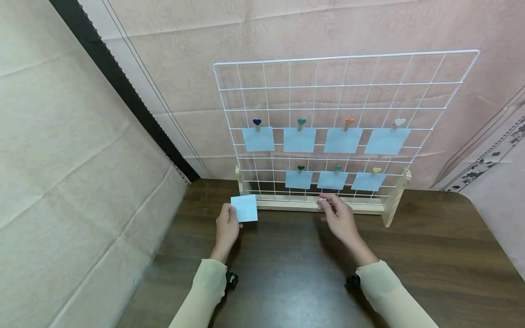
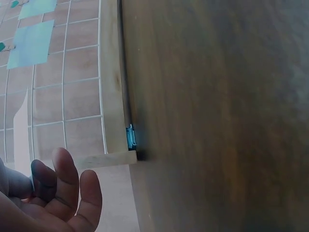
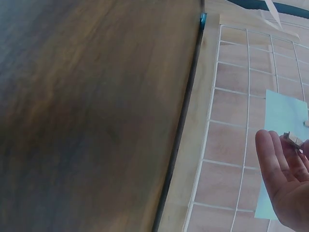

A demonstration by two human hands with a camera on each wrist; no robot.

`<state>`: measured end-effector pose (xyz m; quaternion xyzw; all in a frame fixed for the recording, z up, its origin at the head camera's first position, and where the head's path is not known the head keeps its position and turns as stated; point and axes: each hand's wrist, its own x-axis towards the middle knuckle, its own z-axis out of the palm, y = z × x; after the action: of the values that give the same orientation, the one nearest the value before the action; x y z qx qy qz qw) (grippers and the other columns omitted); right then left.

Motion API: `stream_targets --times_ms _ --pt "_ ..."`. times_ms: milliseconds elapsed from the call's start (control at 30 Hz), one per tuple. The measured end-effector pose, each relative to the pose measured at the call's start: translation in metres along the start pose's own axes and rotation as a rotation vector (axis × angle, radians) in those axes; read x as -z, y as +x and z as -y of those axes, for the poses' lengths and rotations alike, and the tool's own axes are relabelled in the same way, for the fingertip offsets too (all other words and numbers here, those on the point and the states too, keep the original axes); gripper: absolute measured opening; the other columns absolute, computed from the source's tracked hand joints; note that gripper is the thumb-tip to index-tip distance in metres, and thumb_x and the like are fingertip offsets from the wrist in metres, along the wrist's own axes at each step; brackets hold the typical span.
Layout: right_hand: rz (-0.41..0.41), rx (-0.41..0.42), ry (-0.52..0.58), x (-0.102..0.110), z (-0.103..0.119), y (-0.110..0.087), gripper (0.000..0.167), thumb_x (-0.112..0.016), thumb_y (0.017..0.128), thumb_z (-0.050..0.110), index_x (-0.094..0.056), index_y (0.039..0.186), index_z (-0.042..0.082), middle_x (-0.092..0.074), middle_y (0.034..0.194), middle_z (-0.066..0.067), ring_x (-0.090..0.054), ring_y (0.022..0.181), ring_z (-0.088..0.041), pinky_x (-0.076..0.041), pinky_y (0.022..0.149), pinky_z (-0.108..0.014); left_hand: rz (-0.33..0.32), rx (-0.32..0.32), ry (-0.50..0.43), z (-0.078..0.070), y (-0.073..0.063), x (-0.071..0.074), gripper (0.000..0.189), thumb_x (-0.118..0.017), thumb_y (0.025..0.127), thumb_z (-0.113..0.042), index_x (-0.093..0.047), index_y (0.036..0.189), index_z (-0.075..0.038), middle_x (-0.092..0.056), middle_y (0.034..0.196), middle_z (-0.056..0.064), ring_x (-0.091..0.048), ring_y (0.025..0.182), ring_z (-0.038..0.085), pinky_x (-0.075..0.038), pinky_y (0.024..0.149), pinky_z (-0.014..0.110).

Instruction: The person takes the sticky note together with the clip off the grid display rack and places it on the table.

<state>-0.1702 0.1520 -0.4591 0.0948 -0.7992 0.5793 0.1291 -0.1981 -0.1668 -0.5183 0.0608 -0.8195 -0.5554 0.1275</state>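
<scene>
My left hand point(image 1: 227, 225) pinches a square light-blue paper note point(image 1: 245, 208) between thumb and fingers, just in front of the rack's left end. In the left wrist view the same note point(image 2: 21, 137) shows nearly edge-on. My right hand point(image 1: 341, 222) pinches a small clothespin point(image 3: 292, 140) with a pale pinkish top, close to the lower row of notes. Behind both hands stands a white wire grid rack point(image 1: 346, 57) on a wooden base point(image 1: 287, 205). Clothespins with heart tops, such as a dark blue one point(image 1: 257, 122), hold several blue notes point(image 1: 299, 139) on it in two rows.
The rack stands at the back of a dark brown wooden table point(image 1: 279, 273). Pale patterned cloth point(image 1: 172, 68) hangs behind and a cream one point(image 1: 82, 159) at the left. A small blue thing point(image 2: 131, 137) sits by the base's left end.
</scene>
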Motion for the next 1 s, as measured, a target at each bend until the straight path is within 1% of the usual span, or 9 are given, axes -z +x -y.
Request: stream_targets --times_ms 100,167,267,333,433,533,667,833,1000 --pt "-0.002 -0.026 -0.009 0.001 -0.003 -0.002 0.024 -0.051 0.11 0.0 -0.062 0.126 -0.014 -0.067 0.107 -0.033 -0.067 0.097 -0.05 -0.061 0.068 -0.025 0.004 0.001 0.007 0.004 0.0 0.002 0.021 -0.04 0.115 -0.016 -0.052 0.104 -0.002 -0.063 0.1 0.022 -0.063 0.071 0.031 -0.053 0.063 0.032" --pt "-0.009 -0.047 -0.009 0.001 -0.007 -0.002 0.025 -0.052 0.11 0.001 -0.063 0.127 -0.013 -0.067 0.108 -0.033 -0.067 0.098 -0.05 -0.064 0.07 -0.033 0.007 0.007 0.011 0.005 0.0 0.003 0.021 -0.04 0.115 -0.017 -0.052 0.105 -0.003 -0.063 0.1 0.021 -0.063 0.071 0.032 -0.053 0.065 0.034" --pt "-0.021 -0.062 0.003 0.001 -0.022 -0.002 0.026 -0.052 0.111 0.003 -0.063 0.129 -0.012 -0.067 0.11 -0.035 -0.067 0.1 -0.052 -0.064 0.073 -0.049 0.01 0.011 0.016 0.008 -0.001 0.005 0.022 -0.039 0.115 -0.017 -0.052 0.105 -0.003 -0.062 0.1 0.021 -0.063 0.071 0.031 -0.053 0.065 0.035" --pt "-0.025 -0.064 0.003 0.001 -0.034 -0.001 0.027 -0.052 0.111 0.005 -0.063 0.131 -0.01 -0.067 0.11 -0.033 -0.067 0.1 -0.05 -0.063 0.073 -0.053 0.01 0.017 0.02 0.008 -0.002 0.006 0.021 -0.04 0.115 -0.016 -0.052 0.105 -0.003 -0.062 0.1 0.021 -0.062 0.071 0.031 -0.053 0.066 0.036" --pt "-0.029 -0.062 -0.006 0.004 -0.047 -0.002 0.028 -0.053 0.112 0.01 -0.064 0.132 -0.006 -0.068 0.109 -0.028 -0.068 0.099 -0.044 -0.064 0.072 -0.045 0.01 0.023 0.027 0.01 -0.004 0.007 0.021 -0.04 0.115 -0.015 -0.052 0.104 -0.003 -0.062 0.101 0.021 -0.062 0.07 0.029 -0.053 0.065 0.035" --pt "-0.025 -0.058 -0.006 0.008 -0.052 -0.004 0.029 -0.053 0.112 0.013 -0.064 0.133 -0.004 -0.069 0.109 -0.025 -0.069 0.098 -0.039 -0.064 0.071 -0.04 0.004 0.028 0.033 0.011 -0.005 0.008 0.021 -0.041 0.114 -0.015 -0.053 0.103 -0.003 -0.064 0.101 0.021 -0.062 0.068 0.028 -0.053 0.064 0.035" --pt "-0.032 -0.064 0.003 0.013 -0.056 -0.008 0.03 -0.054 0.112 0.014 -0.065 0.134 -0.004 -0.069 0.108 -0.024 -0.069 0.096 -0.036 -0.064 0.071 -0.044 0.005 0.036 0.04 0.013 -0.005 0.009 0.021 -0.041 0.114 -0.015 -0.054 0.103 -0.003 -0.065 0.102 0.022 -0.062 0.067 0.028 -0.052 0.064 0.034" --pt "-0.053 -0.066 -0.007 0.016 -0.059 -0.01 0.029 -0.054 0.111 0.009 -0.064 0.133 -0.007 -0.07 0.106 -0.026 -0.069 0.093 -0.029 -0.064 0.069 -0.043 0.013 0.055 0.05 0.015 -0.005 0.01 0.022 -0.04 0.115 -0.016 -0.055 0.105 -0.003 -0.064 0.101 0.022 -0.06 0.064 0.025 -0.051 0.063 0.033" --pt "-0.069 -0.089 -0.045 0.02 -0.053 -0.016 0.027 -0.053 0.109 0.001 -0.063 0.13 -0.013 -0.068 0.099 -0.029 -0.069 0.089 -0.033 -0.064 0.067 -0.045 0.015 0.069 0.06 0.017 -0.006 0.01 0.023 -0.04 0.115 -0.017 -0.056 0.105 -0.003 -0.063 0.099 0.021 -0.059 0.063 0.022 -0.051 0.062 0.033"
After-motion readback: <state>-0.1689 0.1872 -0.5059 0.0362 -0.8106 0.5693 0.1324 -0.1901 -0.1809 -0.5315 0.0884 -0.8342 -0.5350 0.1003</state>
